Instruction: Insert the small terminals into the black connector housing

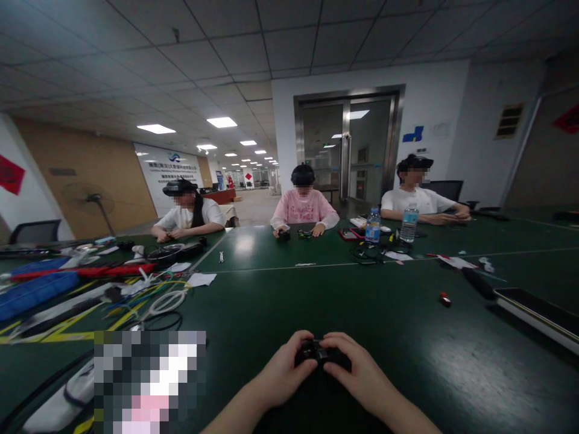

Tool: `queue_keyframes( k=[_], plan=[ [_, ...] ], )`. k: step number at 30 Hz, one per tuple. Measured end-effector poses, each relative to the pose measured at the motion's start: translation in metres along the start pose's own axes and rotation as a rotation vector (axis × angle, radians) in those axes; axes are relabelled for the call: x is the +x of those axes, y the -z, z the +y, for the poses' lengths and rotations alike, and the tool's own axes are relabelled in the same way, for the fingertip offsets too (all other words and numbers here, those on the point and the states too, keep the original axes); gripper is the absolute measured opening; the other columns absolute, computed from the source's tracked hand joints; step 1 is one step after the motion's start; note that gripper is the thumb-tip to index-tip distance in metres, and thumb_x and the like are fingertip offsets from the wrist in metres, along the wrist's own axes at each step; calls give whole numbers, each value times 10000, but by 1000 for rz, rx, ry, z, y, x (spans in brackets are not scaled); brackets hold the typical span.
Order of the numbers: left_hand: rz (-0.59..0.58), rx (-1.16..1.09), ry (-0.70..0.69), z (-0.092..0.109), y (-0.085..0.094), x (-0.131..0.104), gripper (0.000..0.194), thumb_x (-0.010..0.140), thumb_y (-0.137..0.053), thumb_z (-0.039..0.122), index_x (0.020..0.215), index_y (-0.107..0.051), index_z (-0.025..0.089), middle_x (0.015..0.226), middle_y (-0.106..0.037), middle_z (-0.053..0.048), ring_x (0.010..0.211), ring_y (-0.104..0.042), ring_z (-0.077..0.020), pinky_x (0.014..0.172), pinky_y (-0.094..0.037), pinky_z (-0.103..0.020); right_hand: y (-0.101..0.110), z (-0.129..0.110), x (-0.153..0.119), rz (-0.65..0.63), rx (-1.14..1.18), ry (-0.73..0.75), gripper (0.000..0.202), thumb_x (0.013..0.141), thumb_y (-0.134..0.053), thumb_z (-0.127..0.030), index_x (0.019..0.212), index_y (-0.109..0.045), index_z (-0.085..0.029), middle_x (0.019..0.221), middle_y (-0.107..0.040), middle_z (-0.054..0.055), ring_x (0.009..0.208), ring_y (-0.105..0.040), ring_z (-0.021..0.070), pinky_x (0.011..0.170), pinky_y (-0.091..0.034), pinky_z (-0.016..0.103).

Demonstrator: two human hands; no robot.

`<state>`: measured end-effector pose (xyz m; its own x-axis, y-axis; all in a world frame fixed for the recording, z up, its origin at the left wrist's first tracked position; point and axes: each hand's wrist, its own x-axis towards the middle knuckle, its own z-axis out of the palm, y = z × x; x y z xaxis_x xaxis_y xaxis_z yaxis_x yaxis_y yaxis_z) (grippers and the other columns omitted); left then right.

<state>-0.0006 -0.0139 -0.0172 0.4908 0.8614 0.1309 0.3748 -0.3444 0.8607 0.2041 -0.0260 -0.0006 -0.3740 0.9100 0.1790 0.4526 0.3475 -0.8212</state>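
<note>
Low in the middle of the head view, a small black device (321,351) sits between my two hands just over the green table. Its outline resembles a game controller, but dim light and my fingers hide much of it. My left hand (289,367) is wrapped round its left side, thumb on the near face and fingers over the far edge. On the opposite side my right hand (355,367) grips it the same way, thumb on the near face.
Cables (169,301), blue trays (40,295) and tools crowd the left. To the right lie a small red-and-black object (444,299) and a flat dark slab with a pale edge (538,313). Water bottles (409,224) stand farther back. Three people wearing headsets sit across the table.
</note>
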Motion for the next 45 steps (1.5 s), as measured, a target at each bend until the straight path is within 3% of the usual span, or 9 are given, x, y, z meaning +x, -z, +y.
queue_keyframes(
  k=[5, 9, 14, 20, 23, 27, 32, 36, 45],
  plan=[
    [-15, 10, -34, 8, 3, -2, 334, 858, -513, 250, 1177, -426, 205, 1073, -559, -52, 960, -534, -200, 853, -424, -326, 1, 4, 0, -6, 51, -61, 372, 769, -593, -220, 1135, -572, -284, 1171, -606, 17, 1108, -533, 231, 948, -411, 376],
    [-12, 11, 13, 13, 5, -3, 356, 831, -535, 238, 1175, -447, 208, 1061, -549, -47, 914, -535, -194, 810, -439, -315, 1, 8, 1, 12, 68, -57, 333, 780, -578, -217, 1108, -585, -272, 1142, -626, 15, 1085, -547, 231, 939, -412, 382],
    [58, 12, -79, 11, 5, -3, 467, 797, -581, 204, 1243, -448, 238, 1168, -511, -71, 1015, -510, -222, 880, -418, -345, 3, 10, 2, 27, 64, -30, 238, 785, -586, -230, 1018, -617, -271, 1051, -647, 8, 1010, -575, 223, 903, -433, 375],
    [29, 5, -158, 9, 4, -3, 265, 836, -518, 150, 1059, -625, 244, 1154, -483, -61, 1044, -508, -209, 868, -435, -316, 5, 7, 2, 25, 93, 34, 133, 774, -612, -236, 882, -690, -243, 1046, -629, 37, 1033, -570, 226, 939, -419, 364],
    [34, 19, -173, 9, 3, -2, 266, 838, -514, 134, 1051, -627, 246, 1137, -490, -58, 1088, -482, -215, 912, -410, -330, 5, 6, 2, 28, 96, 39, 143, 771, -618, -231, 889, -696, -249, 1024, -638, 34, 1015, -580, 223, 925, -428, 357],
    [78, -10, -209, 5, 0, -1, 224, 841, -509, 138, 1027, -598, 225, 1091, -496, -59, 1000, -518, -204, 865, -424, -329, 4, 9, 2, 63, 86, 50, 171, 780, -608, -228, 937, -668, -262, 1003, -653, 21, 986, -589, 215, 881, -452, 342],
    [83, -143, -127, -2, -5, -1, 468, 818, -552, 142, 1234, -361, 236, 1059, -518, -52, 958, -538, -197, 834, -430, -331, 5, 9, 2, 76, 100, 61, 113, 780, -600, -225, 868, -668, -247, 1020, -646, 22, 1004, -584, 216, 898, -444, 343],
    [66, -88, -59, 0, -3, -1, 595, 778, -614, 180, 1300, -334, 235, 1171, -478, -82, 1044, -502, -233, 878, -411, -352, 5, 4, 1, 67, 65, 6, 170, 775, -591, -217, 930, -651, -253, 1022, -656, 16, 1004, -582, 220, 889, -441, 351],
    [-5, -17, -15, 17, 2, -1, 361, 768, -625, 182, 1108, -506, 192, 1027, -535, -39, 926, -525, -188, 816, -432, -300, 4, 2, 0, 22, 37, -18, 303, 761, -611, -236, 1064, -613, -256, 1093, -640, 35, 1038, -571, 233, 895, -447, 366]
  ],
)
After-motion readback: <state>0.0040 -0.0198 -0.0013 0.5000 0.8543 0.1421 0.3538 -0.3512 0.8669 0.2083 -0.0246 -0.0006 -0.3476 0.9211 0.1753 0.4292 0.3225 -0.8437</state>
